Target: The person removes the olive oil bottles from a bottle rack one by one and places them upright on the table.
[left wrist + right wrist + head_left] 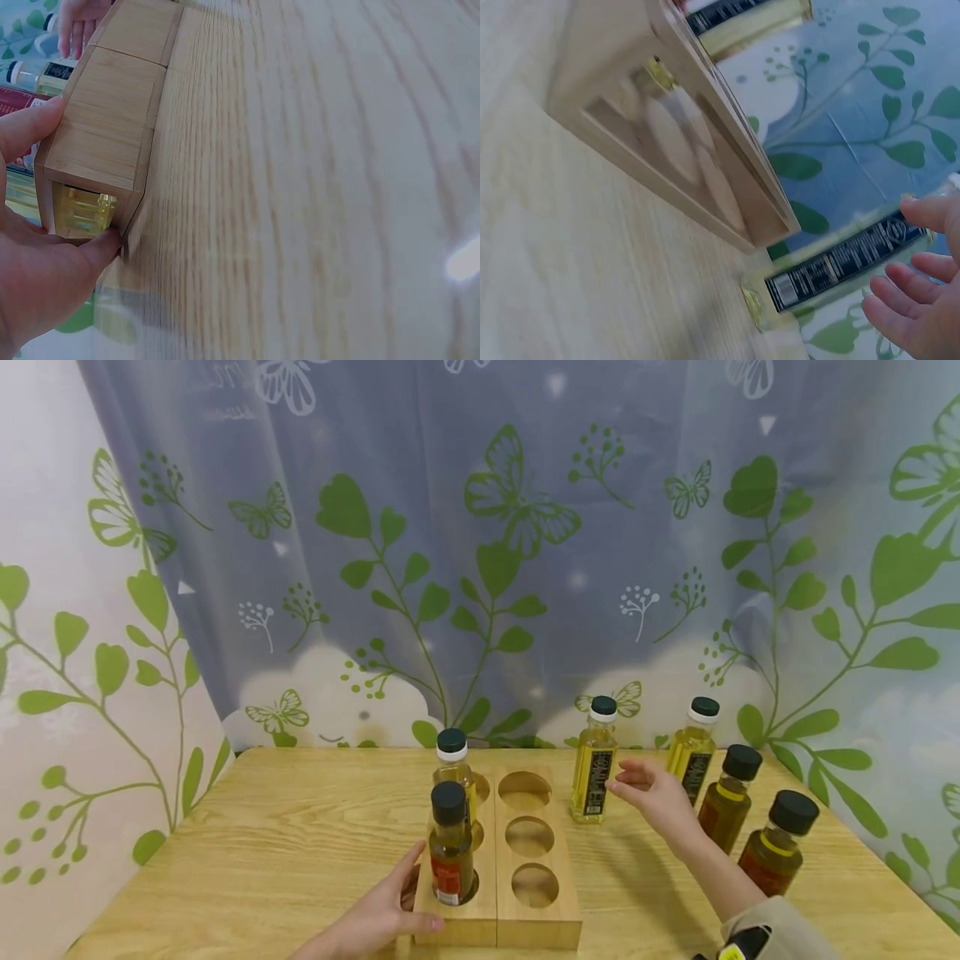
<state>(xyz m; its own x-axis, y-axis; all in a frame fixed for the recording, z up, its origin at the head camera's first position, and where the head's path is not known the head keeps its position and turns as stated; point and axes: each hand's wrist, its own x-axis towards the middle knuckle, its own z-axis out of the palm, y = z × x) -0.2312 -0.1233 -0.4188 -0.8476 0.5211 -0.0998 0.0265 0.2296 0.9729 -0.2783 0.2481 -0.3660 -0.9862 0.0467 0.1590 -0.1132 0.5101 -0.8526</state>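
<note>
My left hand (382, 910) grips the near left corner of a wooden bottle rack (538, 933) with round holes. In the left wrist view, its thumb and fingers hold the end of the rack (112, 112). A dark, red-labelled bottle (452, 856) stands upright in the rack's near left hole, with a green-capped oil bottle (452, 752) behind it. My right hand (663, 806) is beside another upright yellow oil bottle (594, 777), right of the rack. In the right wrist view its fingers are loosely spread and the thumb tip overlaps the bottle's black label (847, 259).
Farther right stand another yellow oil bottle (692, 747) and two dark black-capped bottles, one behind (725, 806) and one nearer (776, 852). The right column of the rack shows three unfilled holes. A patterned curtain (420, 552) hangs behind the wooden table (300, 810).
</note>
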